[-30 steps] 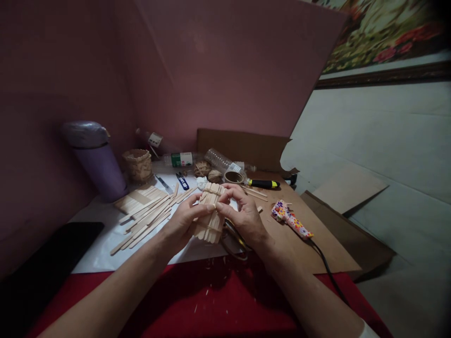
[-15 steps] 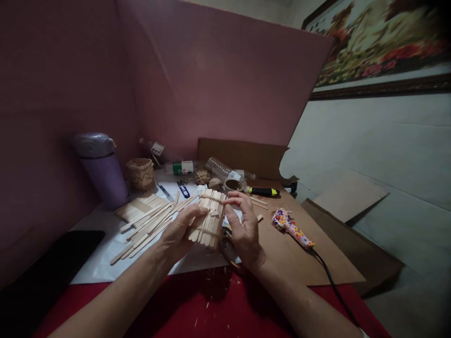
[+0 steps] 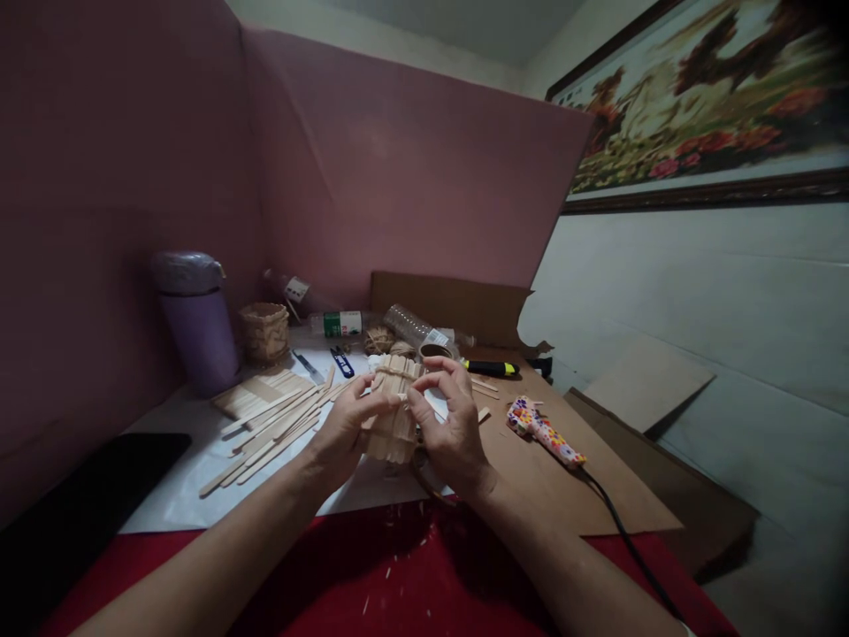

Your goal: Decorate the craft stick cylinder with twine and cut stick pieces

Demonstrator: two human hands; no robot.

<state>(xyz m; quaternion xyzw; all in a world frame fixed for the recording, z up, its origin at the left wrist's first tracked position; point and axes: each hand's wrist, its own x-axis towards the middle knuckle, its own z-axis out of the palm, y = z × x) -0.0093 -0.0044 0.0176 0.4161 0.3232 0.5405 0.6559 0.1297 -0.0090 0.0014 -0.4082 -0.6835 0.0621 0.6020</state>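
Note:
My left hand [image 3: 348, 425] is closed around the left side of a small holder made of upright craft sticks [image 3: 391, 433], with its thumb across the front. Twine [image 3: 398, 372] runs around the holder near the top. The holder is tilted above the white paper. On its front face, the thumb and forefinger of my right hand [image 3: 455, 420] pinch together at a small pale wood chip [image 3: 401, 396]; the fingertips partly cover it. My other right fingers are curled near the holder's top edge.
Loose craft sticks [image 3: 279, 433] lie on white paper [image 3: 165, 495] at left. A flower-patterned glue gun [image 3: 544, 433] with a black cord rests on cardboard [image 3: 597, 495] at right. Behind are a purple tumbler [image 3: 199, 336], a woven-looking pot [image 3: 263, 334], twine balls [image 3: 378, 340] and plastic bottles [image 3: 411, 326].
My right thumb and forefinger have moved left onto the holder's front and closed at the small chip. My left thumb has shifted toward it. The camera view has tilted up slightly.

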